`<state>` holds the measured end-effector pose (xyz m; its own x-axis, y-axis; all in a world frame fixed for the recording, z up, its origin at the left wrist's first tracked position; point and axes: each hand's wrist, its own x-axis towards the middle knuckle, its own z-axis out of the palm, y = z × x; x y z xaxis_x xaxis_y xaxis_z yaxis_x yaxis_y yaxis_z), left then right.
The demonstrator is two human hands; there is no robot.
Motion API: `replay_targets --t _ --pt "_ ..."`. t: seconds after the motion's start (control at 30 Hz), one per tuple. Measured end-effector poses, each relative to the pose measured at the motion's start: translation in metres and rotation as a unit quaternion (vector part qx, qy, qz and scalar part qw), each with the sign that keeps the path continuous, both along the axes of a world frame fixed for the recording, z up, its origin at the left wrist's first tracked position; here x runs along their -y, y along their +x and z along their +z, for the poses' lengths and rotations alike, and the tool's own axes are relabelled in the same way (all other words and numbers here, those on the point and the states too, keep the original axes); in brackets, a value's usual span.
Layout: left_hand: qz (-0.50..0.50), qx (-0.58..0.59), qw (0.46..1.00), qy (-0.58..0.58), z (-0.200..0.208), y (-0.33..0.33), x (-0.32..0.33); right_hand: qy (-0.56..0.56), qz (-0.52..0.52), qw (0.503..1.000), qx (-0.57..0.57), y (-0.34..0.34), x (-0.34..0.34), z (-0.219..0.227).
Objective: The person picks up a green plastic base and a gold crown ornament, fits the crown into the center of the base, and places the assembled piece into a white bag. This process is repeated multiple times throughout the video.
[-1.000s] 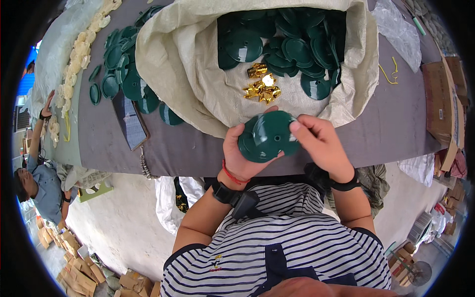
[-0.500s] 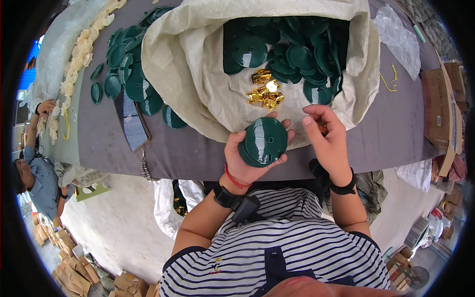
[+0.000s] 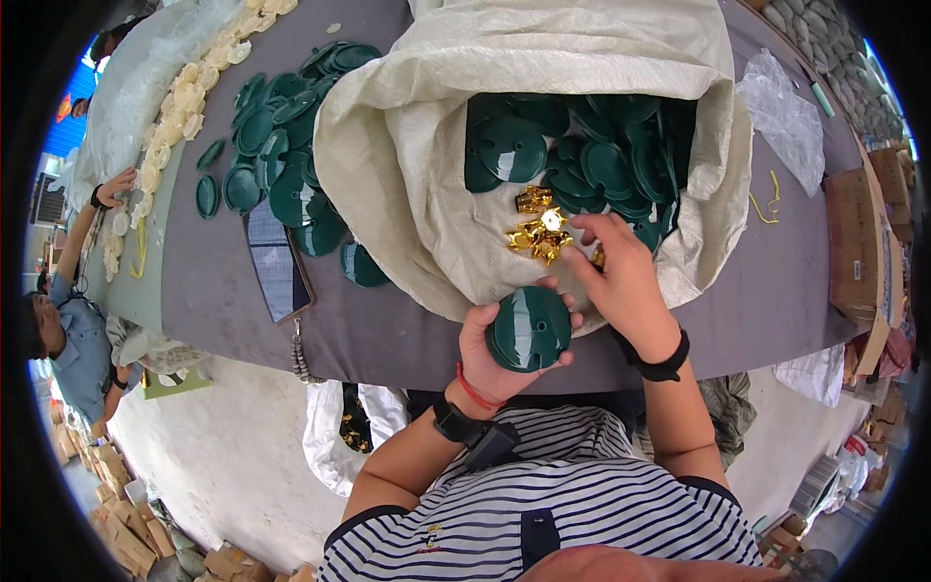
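My left hand (image 3: 482, 351) is wrapped round a glossy dark green disc (image 3: 535, 328) with small holes in it, held just in front of the sack. An edge under the disc shows at its left; whether it is a second one I cannot tell. Beside it, my right hand (image 3: 621, 281) reaches over the sack's lip with curled fingers, thumb and forefinger apart. A bit of gold shows inside those fingers, mostly hidden. Its fingertips are close to a small pile of shiny gold pieces (image 3: 539, 237) on the sack cloth (image 3: 388, 165). Many green discs (image 3: 606, 167) fill the sack's mouth.
Left of the sack lies a heap of green discs (image 3: 281, 145), with a phone (image 3: 276, 260) and its beaded strap near it. A clear plastic bag (image 3: 784, 102) and yellow string (image 3: 766, 201) lie at right. Another person (image 3: 78, 335) works at far left beside cream pieces (image 3: 179, 107).
My right hand has moved left and forward to the gold pile. The left hand still holds the green disc, now turned slightly. The whole view has shifted, with the table lower.
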<state>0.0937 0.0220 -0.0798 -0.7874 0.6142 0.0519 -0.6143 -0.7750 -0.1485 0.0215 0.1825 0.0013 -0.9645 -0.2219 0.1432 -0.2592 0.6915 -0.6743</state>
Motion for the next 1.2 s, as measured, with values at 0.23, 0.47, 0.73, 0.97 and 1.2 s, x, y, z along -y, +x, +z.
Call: replay_targets --t 0.23,0.47,0.73,0.97,1.2 --pt "0.017 0.045 0.999 0.004 0.002 -0.003 0.006 0.093 0.038 0.994 -0.032 -0.013 0.025 -0.013" --pt "0.027 0.040 0.999 -0.019 0.009 0.002 0.003 0.143 0.051 0.988 0.016 -0.013 0.023 -0.018" --pt "0.022 0.037 0.999 -0.028 0.005 0.004 -0.009 0.080 0.020 0.997 -0.009 0.007 -0.005 -0.027" --pt "0.032 0.056 0.996 -0.062 0.004 0.004 0.006 -0.054 0.032 0.992 0.111 0.019 -0.022 -0.025" --pt "0.007 0.033 0.998 -0.048 0.004 -0.002 0.000 -0.033 -0.016 0.993 0.110 0.021 -0.040 -0.016"
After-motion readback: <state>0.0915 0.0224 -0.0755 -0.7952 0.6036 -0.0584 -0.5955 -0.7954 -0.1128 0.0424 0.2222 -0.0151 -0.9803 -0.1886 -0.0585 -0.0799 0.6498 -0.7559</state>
